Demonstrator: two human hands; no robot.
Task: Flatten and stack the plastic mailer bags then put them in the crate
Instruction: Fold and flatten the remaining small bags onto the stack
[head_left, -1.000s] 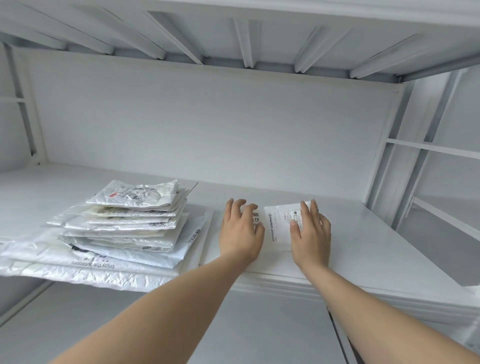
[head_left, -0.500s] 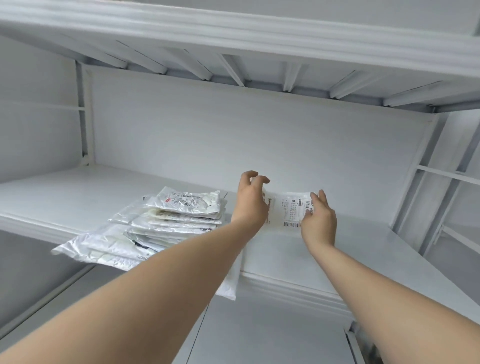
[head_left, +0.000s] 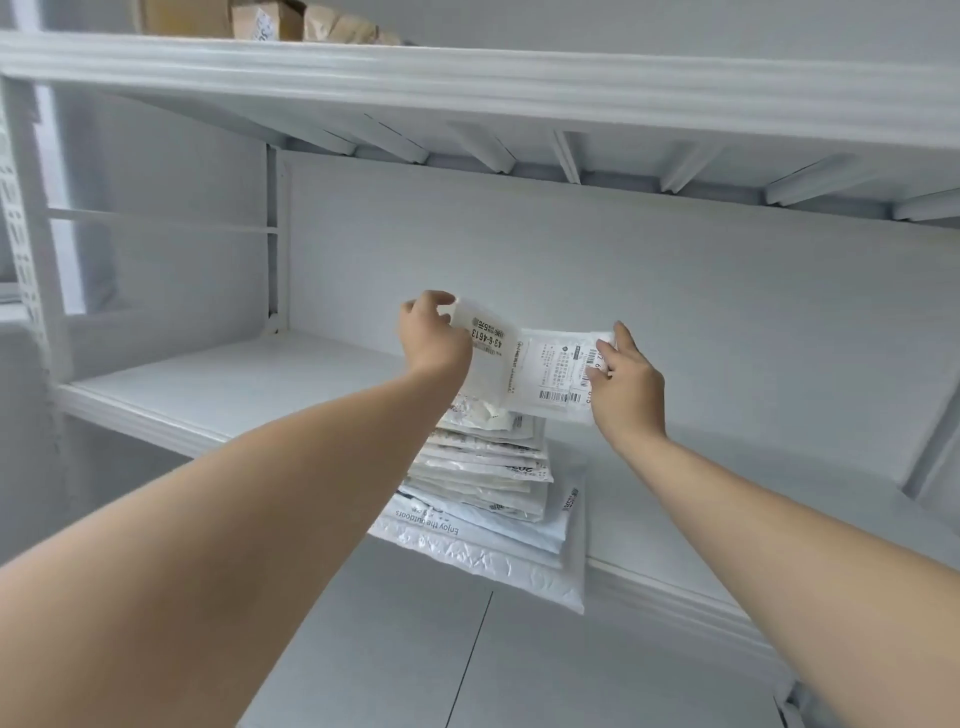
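A small white mailer bag (head_left: 540, 369) with printed shipping labels hangs in the air above the shelf. My left hand (head_left: 434, 338) grips its left end and my right hand (head_left: 628, 379) pinches its right end. Directly below it lies a stack of flattened white mailer bags (head_left: 488, 483), whose largest bottom bags overhang the front edge of the white shelf (head_left: 234, 384). No crate is in view.
The shelf unit has a white back panel and an upper shelf (head_left: 467, 88) carrying brown cardboard parcels (head_left: 291, 21). A perforated upright post (head_left: 31, 234) stands at the left. The grey floor shows below the shelf edge.
Both hands have lifted the small mailer off the shelf and carried it left, over the stack. The camera view has swung so the stack now sits under the hands.
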